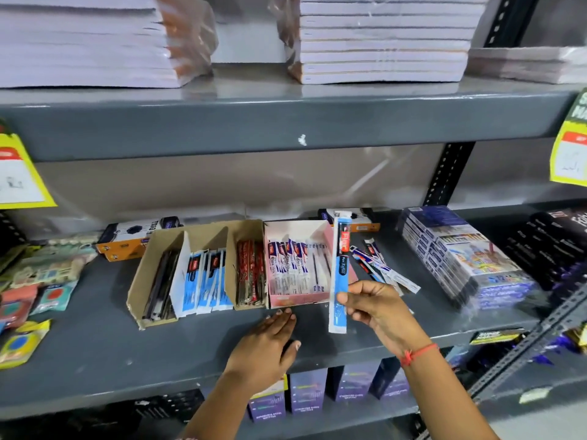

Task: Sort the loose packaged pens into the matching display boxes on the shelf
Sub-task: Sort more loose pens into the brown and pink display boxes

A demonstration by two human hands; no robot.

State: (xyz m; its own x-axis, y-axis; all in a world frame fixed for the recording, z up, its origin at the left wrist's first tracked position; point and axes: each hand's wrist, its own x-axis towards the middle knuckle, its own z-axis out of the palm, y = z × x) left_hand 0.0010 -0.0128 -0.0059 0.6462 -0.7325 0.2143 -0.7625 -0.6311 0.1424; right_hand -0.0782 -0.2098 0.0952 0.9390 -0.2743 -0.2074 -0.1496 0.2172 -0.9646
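Observation:
My right hand (pixel 378 306) holds a long blue and white pen refill packet (pixel 340 268) upright by its lower part, in front of the pink display box (pixel 330 241). That pink box holds white and blue packets. Left of it stands a brown cardboard display box (pixel 139 281) with dark packets, blue and white packets (pixel 206 281) and red packets (pixel 252 274) in its compartments. A loose heap of packaged pens (pixel 381 268) lies on the shelf right of the pink box. My left hand (pixel 270 341) rests flat on the shelf, fingers apart, just before the pink box.
The grey metal shelf (pixel 95 354) carries an orange and white box (pixel 133 236) behind the cardboard box, stacked blue boxes (pixel 460 255) at right, and blister-packed items (pixel 38 281) at left. Notebook stacks (pixel 381 39) fill the shelf above. Yellow price tags (pixel 19 173) hang from it.

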